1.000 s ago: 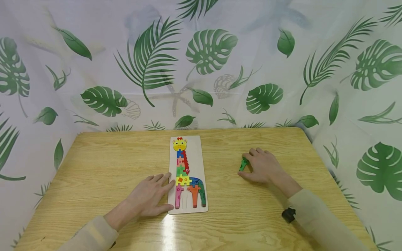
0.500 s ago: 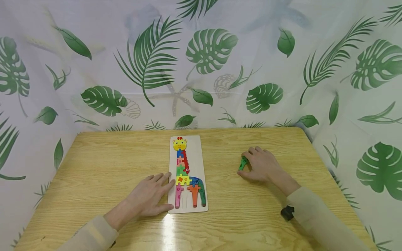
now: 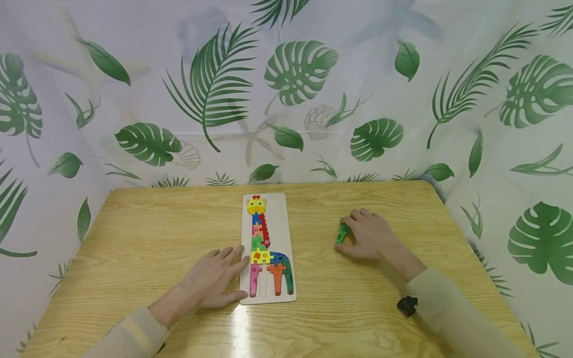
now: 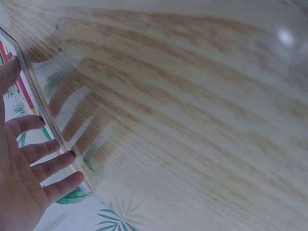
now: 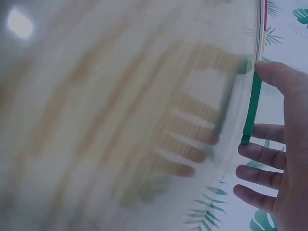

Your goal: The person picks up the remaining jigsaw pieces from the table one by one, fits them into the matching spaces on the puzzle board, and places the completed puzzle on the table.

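Note:
A wooden giraffe puzzle board (image 3: 278, 219) lies on the table, bearing brightly coloured pieces. A pale leg-shaped recess (image 3: 263, 286) shows between the pink leg piece (image 3: 253, 283) and the orange leg piece (image 3: 277, 281). Fingers spread, my left hand (image 3: 212, 279) rests at the board's left edge; the left wrist view shows the fingertips (image 4: 77, 178) touching that edge. To the right of the board, my right hand (image 3: 370, 236) pinches a green puzzle piece (image 3: 342, 232) between thumb and fingers. In the right wrist view the green piece (image 5: 252, 108) appears edge-on, low over the tabletop.
The wood-grain table (image 3: 147, 223) extends on both sides of the board. Behind it hangs a white leaf-print curtain (image 3: 322, 144), which also runs down the left and right sides. A bright light reflection lies on the table just in front of the board.
My right hand has slid slightly left toward the board, carrying the green puzzle piece. The left hand and the board stay where they were.

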A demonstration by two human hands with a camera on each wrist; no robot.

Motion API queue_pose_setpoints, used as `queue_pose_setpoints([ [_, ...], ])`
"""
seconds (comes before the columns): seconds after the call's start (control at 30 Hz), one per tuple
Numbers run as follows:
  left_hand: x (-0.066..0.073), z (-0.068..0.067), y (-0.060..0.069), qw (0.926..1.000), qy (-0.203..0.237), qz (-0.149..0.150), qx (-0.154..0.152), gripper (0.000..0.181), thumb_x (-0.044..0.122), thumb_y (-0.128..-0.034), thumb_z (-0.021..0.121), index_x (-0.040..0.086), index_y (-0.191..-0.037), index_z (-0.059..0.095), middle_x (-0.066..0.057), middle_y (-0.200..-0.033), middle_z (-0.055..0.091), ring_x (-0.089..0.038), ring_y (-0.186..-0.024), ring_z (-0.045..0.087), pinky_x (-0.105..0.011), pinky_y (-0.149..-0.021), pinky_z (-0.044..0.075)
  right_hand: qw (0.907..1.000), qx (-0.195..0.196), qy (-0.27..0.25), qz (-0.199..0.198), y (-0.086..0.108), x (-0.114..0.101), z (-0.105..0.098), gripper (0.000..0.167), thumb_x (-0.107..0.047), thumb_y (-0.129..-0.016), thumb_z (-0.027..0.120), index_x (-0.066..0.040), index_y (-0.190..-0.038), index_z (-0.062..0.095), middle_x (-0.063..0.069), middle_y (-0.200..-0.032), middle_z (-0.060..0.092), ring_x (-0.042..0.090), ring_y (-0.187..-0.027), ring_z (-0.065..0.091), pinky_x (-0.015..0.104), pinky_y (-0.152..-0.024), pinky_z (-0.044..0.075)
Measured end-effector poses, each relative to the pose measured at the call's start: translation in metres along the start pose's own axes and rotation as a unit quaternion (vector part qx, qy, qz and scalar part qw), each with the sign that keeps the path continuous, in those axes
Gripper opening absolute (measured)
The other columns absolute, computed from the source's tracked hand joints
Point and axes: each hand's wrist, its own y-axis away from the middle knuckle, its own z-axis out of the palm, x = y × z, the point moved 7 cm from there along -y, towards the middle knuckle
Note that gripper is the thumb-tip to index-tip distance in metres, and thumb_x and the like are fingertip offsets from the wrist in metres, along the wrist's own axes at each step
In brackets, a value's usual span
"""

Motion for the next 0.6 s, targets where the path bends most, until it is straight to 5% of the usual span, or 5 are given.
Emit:
queue_pose_setpoints([
  [0.6,0.0,0.001,-0.001,1.0,0.005,0.005,0.004,0.082,0.071,-0.0986,0.052,0.014,-0.158,0.05,-0.018,-0.165,0.046,-0.038,-0.145,0.055,-0.053,-0.118,0.051,0.9994,0.025,-0.01,-0.023,-0.005,-0.021,-0.002,0.079,-0.076,-0.087,0.065,-0.014,-0.136,0.067,0.008,-0.122,0.068,0.028,-0.112,0.064,0.049,-0.093,0.06],
])
